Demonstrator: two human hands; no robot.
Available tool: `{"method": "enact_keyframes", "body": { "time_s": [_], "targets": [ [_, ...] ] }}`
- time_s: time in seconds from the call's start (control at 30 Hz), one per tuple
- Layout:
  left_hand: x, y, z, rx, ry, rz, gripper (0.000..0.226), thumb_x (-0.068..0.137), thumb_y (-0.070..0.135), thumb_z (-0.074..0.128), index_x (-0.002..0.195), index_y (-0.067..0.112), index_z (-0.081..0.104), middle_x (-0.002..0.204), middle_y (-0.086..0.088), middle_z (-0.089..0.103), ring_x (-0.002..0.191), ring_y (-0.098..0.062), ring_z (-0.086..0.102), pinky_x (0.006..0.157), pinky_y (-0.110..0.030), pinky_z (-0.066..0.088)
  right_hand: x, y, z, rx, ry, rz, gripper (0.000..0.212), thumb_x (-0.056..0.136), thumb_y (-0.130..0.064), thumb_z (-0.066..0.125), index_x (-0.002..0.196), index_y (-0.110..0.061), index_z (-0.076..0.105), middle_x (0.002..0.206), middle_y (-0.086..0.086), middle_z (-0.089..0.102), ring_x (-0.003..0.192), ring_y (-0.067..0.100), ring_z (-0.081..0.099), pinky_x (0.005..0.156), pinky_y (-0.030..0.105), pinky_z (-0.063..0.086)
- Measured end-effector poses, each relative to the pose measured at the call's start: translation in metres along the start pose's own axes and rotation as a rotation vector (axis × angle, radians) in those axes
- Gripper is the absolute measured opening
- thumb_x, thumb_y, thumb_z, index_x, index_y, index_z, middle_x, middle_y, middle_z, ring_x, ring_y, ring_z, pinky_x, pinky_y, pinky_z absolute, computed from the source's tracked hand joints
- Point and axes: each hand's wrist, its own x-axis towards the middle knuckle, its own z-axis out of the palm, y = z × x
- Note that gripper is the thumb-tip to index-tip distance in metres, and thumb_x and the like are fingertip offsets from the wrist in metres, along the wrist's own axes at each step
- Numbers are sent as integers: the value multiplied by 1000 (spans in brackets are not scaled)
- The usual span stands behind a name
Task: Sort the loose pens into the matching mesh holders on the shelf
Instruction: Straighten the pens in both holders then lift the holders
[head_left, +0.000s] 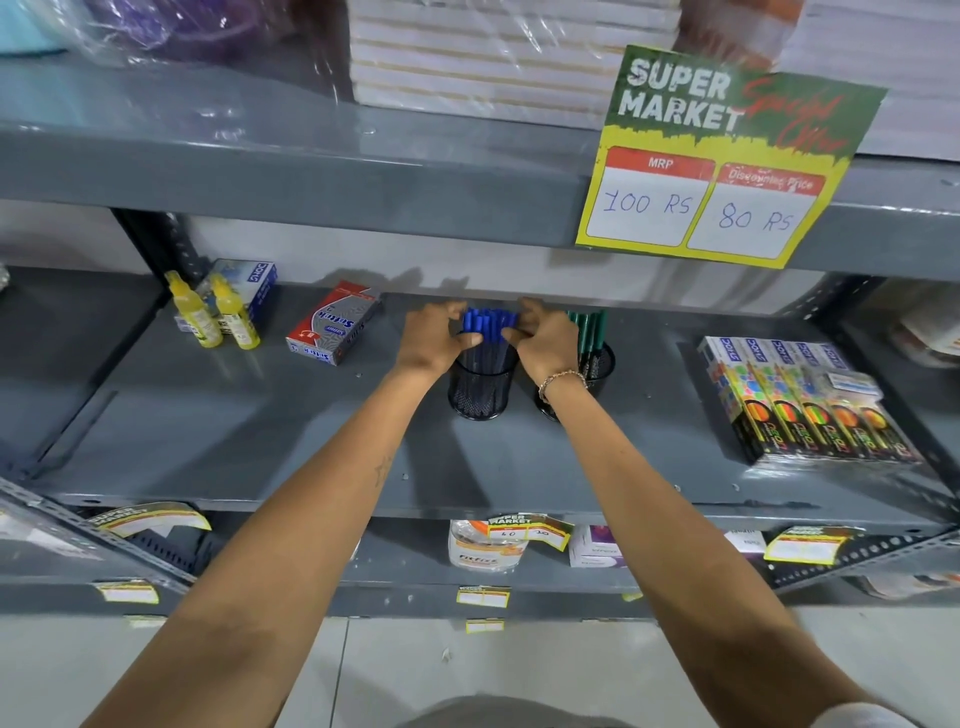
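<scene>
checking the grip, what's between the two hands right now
In the head view, the bunch of blue pens standing in the left mesh holder lies between the left hand and right hand.

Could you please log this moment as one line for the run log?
left hand: on blue pens | right hand: on blue pens | blue pens: in mesh holder | green pens: in neighbouring holder

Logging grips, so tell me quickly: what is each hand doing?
Left hand: closed around the blue pens in the mesh holder.
Right hand: closed on the same blue pens.
</scene>
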Motion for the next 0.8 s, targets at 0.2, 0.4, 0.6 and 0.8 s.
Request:
{"method": "enact_keyframes", "body": {
  "time_s": [0.2,0.4,0.6,0.8],
  "targets": [
    [6,-2,-4,12,8,14,50,79,14,74,125,4,58,115,-16,67,109,-27,62,92,-24,41,-3,6,3,78,36,-47,24,76,-1,75,99,1,70,101,15,73,92,21,69,85,23,52],
    [7,0,-2,19,4,24,51,77,13,76,123,2,59,107,-16,70,102,-25,65,84,-20,42,-2,5,0,58,-77,-94,44,80,-3,71,123,-5,61,118,13,67,110,21,64,102,27,46],
    [9,4,-1,56,-9,63,50,75,11,76,122,1,59,118,-15,67,108,-25,64,91,-23,43,7,4,-2,-35,-185,-76,63,78,-11,75,134,-4,48,126,15,62,118,21,60,98,18,40],
    [10,11,0,70,-17,92,50,75,9,77,122,2,60,118,-14,67,109,-24,64,89,-21,42,10,7,-1,-42,-144,-100,51,75,-15,78,122,-2,62,115,15,69,109,20,65,90,15,45]
  ]
}}
